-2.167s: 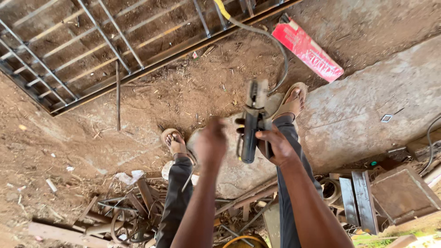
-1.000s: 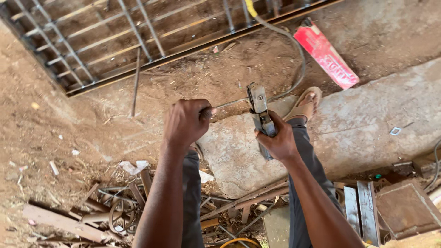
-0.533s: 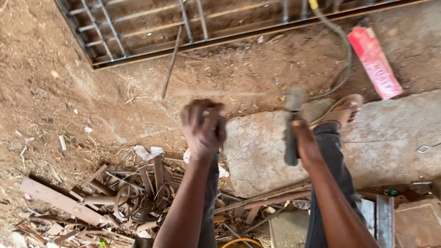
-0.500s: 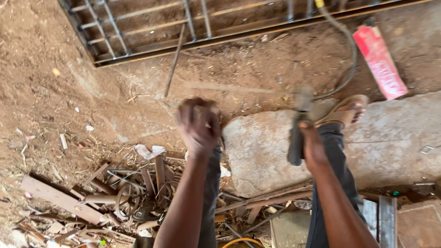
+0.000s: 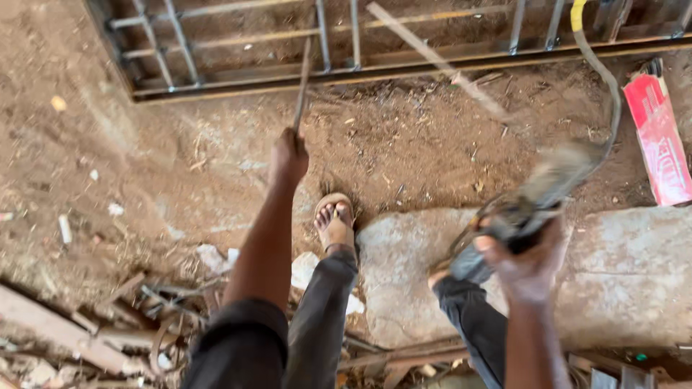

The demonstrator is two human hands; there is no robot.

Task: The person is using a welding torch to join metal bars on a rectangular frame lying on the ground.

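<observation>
**Rod in left, grinder in right**

My left hand [image 5: 288, 157] is closed on a thin metal rod [image 5: 303, 83] lying on dirt before the steel grille frame [image 5: 339, 68]. My right hand [image 5: 530, 263] grips a blurred angle grinder [image 5: 537, 198] – above the stone slab [image 5: 620, 274], cable [image 5: 602, 79] trailing – red box [image 5: 659, 140] just beside.

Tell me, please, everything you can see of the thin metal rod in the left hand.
The metal rod is thin, straight and dull brown, rusty-looking. The left hand grips its lower end in a fist; the rest runs up and slightly right over the dirt ground, its tip against the metal grille frame. Whether the two touch is unclear.
</observation>
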